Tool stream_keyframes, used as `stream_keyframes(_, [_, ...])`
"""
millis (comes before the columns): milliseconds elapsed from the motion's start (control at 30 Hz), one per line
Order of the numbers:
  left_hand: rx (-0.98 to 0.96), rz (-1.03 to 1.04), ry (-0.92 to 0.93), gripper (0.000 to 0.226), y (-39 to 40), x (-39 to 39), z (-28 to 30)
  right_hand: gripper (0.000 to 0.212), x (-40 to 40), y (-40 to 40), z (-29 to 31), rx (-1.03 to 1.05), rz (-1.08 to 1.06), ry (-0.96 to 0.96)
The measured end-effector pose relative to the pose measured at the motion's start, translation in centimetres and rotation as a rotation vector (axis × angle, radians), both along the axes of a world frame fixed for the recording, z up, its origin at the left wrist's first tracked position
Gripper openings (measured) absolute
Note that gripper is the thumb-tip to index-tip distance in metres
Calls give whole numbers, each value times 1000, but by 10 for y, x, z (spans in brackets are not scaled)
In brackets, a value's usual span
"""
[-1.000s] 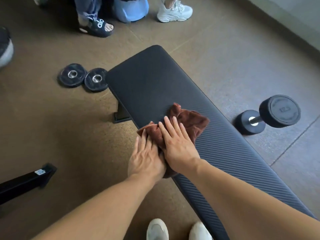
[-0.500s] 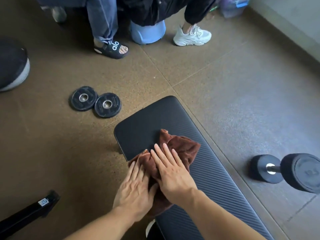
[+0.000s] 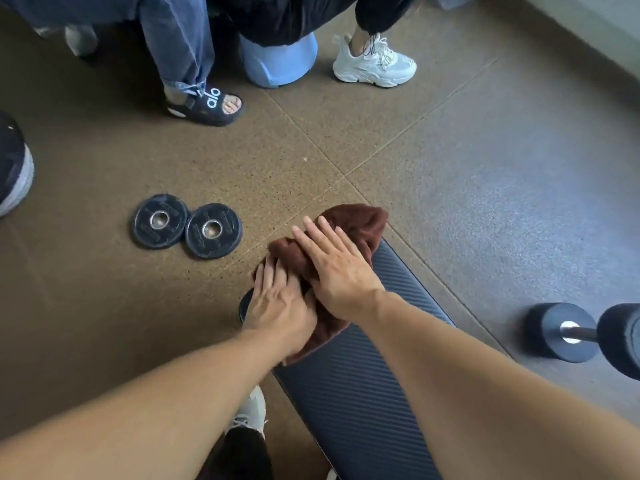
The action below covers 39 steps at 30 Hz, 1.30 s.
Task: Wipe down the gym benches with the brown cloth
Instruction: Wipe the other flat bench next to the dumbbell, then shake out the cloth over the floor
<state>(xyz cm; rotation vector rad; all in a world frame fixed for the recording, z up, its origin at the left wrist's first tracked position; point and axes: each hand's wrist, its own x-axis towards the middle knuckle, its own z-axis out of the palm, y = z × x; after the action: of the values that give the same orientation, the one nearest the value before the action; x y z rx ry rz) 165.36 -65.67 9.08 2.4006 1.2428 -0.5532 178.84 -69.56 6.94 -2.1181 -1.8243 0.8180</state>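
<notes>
a person leaned over a dark ribbed gym bench (image 3: 360, 386), 2 bare forearms reaching along its pad. the left hand (image 3: 278, 308) and the right hand (image 3: 337, 266) both lay flat on the brown cloth (image 3: 360, 223), fingers straight and slightly spread, pressing rather than gripping. the cloth sat bunched at the far end of the pad, its front fold hanging over the end edge, so the wiping stroke appeared to be at the end of its run. by the look of it, the next move called for drawing the cloth back along the pad or down over the end and side edges, with steady downward pressure so the bunched fabric did not slip off onto the floor (image 3: 485, 168). to the left of the bench end lay 2 weight plates (image 3: 187, 227), overlapping. to the right rested a dumbbell (image 3: 585, 336), well apart from the hands. farther off, 2 other people stood or sat near a blue stool (image 3: 278, 65), one in a black sandal (image 3: 207, 105), one in a white sneaker (image 3: 375, 62).
</notes>
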Motion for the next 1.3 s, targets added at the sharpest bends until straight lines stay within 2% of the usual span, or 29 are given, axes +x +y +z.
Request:
stream_keyframes(133, [17, -246, -22, 67, 28, 45, 11, 60, 17, -20, -5, 128, -311, -66])
stream_keyframes(200, [21, -343, -24, 66, 17, 64, 8, 59, 29, -47, -7, 86, -420, -77])
stream_keyframes(267, [-1, -432, -47, 67, -9, 84, 4, 57, 43, -80, -3, -25, -574, 53])
stream_keyframes(367, [-106, -545, -95, 63, -56, 116, -3, 39, 64, -139, 4, -172, -799, 249])
stream_keyframes(533, [-314, -755, -40, 57, -144, 149, 10, 28, 69, -259, 14, -259, -969, 285])
stream_keyframes(667, [-379, -836, -123, 70, -218, 135, 13, 25, 46, -347, 21, -200, -1060, 229])
stream_keyframes(833, [-463, -735, -171, 100, -258, 92, 12, 35, 25, -374, 27, -230, -1130, 91])
stream_keyframes(967, [-562, -540, -248, 90, -232, 66, 21, 31, 18, -332, 45, -200, -1192, 122])
stream_keyframes(1067, [-624, -255, -332, 82, -197, 36, 37, 17, -4, -279, 68, -109, -1258, 236])
stream_keyframes(1100, [-629, -215, -339, 83, -186, 25, 42, 19, -11, -262, 76, -91, -1287, 269])
stream_keyframes(1200, [-591, -62, -374, 85, -135, -30, 54, 18, -44, -193, 99, -38, -1223, 422])
stream_keyframes(1300, [-589, 198, -419, 88, -86, -92, 72, 17, -88, -122, 121, -52, -1140, 662])
